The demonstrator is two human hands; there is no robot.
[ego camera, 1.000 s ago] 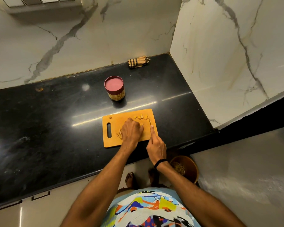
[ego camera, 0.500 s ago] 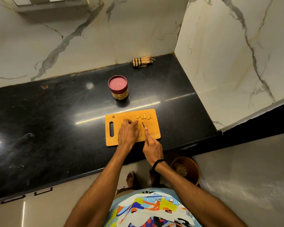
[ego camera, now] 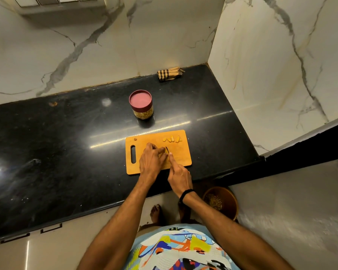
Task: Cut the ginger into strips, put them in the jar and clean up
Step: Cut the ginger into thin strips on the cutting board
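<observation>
Glossy black stone counter (ego camera: 66,152); matt wooden board (ego camera: 158,137); polished veined marble wall (ego camera: 86,45); fringed woven cloth (ego camera: 169,74).

The jar (ego camera: 141,106) stands behind the cutting board (ego camera: 181,153), the cloth (ego camera: 169,74) farther back right.

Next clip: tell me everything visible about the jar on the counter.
The jar is a short round container standing upright on the black counter, behind the cutting board and apart from it. A dark red lid with a paler pink top closes it. The clear wall shows yellowish-brown contents. Nothing but the counter touches it.
</observation>
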